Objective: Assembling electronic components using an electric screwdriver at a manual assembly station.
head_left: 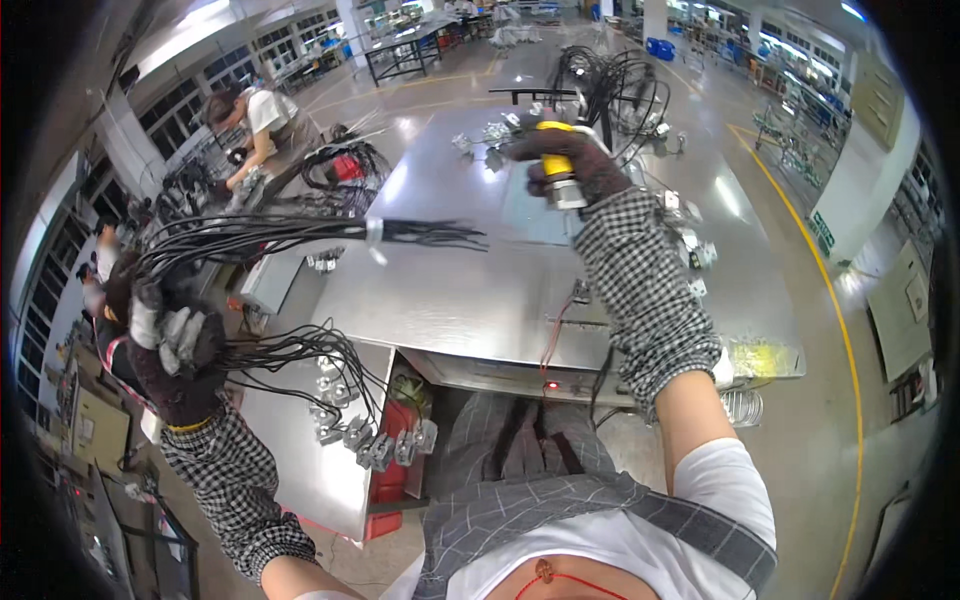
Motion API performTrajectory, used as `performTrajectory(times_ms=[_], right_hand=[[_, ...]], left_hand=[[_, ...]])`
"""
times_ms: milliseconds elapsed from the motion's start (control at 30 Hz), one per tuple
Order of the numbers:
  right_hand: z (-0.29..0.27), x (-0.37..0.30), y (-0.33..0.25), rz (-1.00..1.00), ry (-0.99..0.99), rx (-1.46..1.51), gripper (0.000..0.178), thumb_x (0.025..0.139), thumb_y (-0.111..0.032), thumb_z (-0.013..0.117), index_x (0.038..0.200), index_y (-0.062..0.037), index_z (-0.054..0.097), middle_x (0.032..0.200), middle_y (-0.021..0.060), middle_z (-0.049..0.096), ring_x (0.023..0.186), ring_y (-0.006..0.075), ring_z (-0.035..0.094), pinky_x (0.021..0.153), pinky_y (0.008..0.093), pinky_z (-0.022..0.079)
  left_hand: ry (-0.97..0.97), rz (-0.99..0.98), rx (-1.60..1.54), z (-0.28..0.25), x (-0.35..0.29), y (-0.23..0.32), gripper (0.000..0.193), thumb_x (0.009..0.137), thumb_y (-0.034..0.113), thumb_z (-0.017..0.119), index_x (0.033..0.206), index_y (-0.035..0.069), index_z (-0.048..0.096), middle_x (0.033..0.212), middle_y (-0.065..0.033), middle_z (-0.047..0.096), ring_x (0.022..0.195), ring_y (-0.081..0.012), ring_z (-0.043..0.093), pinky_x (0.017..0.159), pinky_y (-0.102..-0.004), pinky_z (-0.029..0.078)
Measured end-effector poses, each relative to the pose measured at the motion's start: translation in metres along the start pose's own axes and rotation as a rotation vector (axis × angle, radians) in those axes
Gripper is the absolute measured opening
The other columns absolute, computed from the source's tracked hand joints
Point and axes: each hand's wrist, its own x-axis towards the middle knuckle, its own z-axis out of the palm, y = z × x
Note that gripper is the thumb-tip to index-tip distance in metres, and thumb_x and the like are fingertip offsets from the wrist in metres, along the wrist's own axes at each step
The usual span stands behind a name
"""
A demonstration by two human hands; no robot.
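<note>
The black cables (250,235) are grasped in the left hand's (175,345) gloved fingers, left of the worktop (430,310); metal blocks (375,450) are carried at the lower ends, over the side worktop (310,485). A yellow tool (558,166), of a kind too blurred to tell, is clasped by the right hand (598,165). The upper strands should be supported near the white tie (375,240), and the blocks kept from snagging.

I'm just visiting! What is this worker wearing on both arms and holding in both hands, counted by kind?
Dark gloves: 2
Checked sleeves: 2
Black cable bundle: 1
Yellow-and-silver tool, blurred: 1
Total: 6
</note>
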Motion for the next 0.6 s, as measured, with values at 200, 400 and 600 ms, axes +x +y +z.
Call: performTrajectory(times_ms=[200,400,600], right_hand=[[-0.050,0.015,0.003,0.168,0.221,-0.146,0.043,0.084,-0.019,0.069,0.120,-0.0001,0.056,0.068,0.0113,0.063,0.047,0.0179,0.059,0.043,0.0307,0.049],[0.002,-0.003,-0.001,0.034,0.131,-0.183,0.029,0.080,-0.017,0.073,0.102,-0.0021,0.061,0.065,0.0076,0.061,0.050,0.0143,0.060,0.044,0.0320,0.052],[-0.050,-0.007,-0.037,-0.372,-0.010,-0.067,0.043,0.094,-0.028,0.061,0.128,-0.0042,0.052,0.098,0.0092,0.060,0.064,0.0131,0.053,0.051,0.0238,0.047]], left_hand=[[-0.543,0.033,-0.346,-0.093,-0.032,0.051,0.038,0.099,0.024,0.055,0.130,0.002,0.053,0.056,0.0071,0.051,0.046,-0.0037,0.044,0.054,-0.0205,0.042],[-0.035,0.473,-0.203,-0.147,-0.083,0.077,0.039,0.099,0.032,0.052,0.118,0.000,0.060,0.093,-0.0103,0.067,0.085,-0.0235,0.063,0.088,-0.0441,0.050],[-0.160,0.389,-0.261,-0.235,-0.026,0.027,0.047,0.087,0.032,0.067,0.116,-0.004,0.059,0.096,-0.0140,0.068,0.066,-0.0132,0.055,0.072,-0.0324,0.054]])
